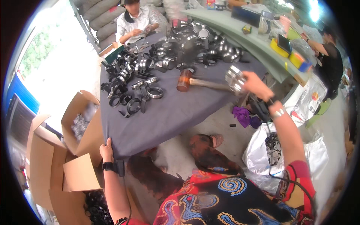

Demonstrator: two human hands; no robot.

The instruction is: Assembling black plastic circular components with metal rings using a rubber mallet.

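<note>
While her left hand (106, 150) pinches the near edge of the grey cloth-covered table (176, 112), her right hand (255, 85) is raised off to the far right, closed around a stack of shiny silver metal rings (235, 79). Just left of that hand lies a wooden-handled mallet with a brown head (184, 80). Beyond it spreads a heap of black clamps and steel rings (150, 71). Open cardboard boxes (80, 120) sit beside the left hand. The rings look stiff, fairly heavy and slick, so I'd judge a grip wrapped round the stack's rim safest; loose ones could slide apart.
</note>
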